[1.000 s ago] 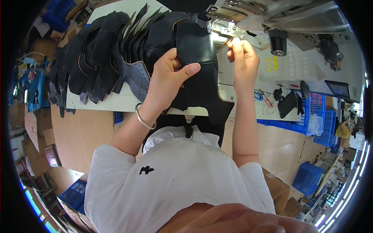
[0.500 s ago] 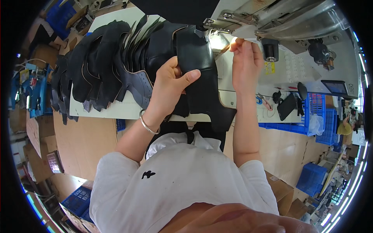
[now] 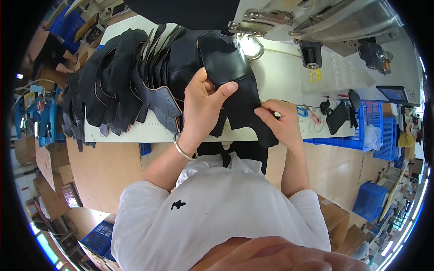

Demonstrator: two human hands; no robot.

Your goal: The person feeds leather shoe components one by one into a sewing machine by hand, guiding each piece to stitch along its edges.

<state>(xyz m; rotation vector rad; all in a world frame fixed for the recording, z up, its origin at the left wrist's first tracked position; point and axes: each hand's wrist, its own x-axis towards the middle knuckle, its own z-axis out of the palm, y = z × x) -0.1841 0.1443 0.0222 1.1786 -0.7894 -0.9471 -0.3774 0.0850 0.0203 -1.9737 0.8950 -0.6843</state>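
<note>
Black leather piece (image 3: 242,101) is over the table (image 3: 278,77) in the head view, its far end near the machine (image 3: 266,17). Left hand (image 3: 202,101) and right hand (image 3: 284,121) pinch its opposite sides; even, gentle tension should avoid creases.

The black leathery piece (image 3: 244,97) — glossy above, duller below a cross seam — slants over the worktop (image 3: 153,134), its top farther left. Its curved, notched lower end juts past the near edge.
</note>
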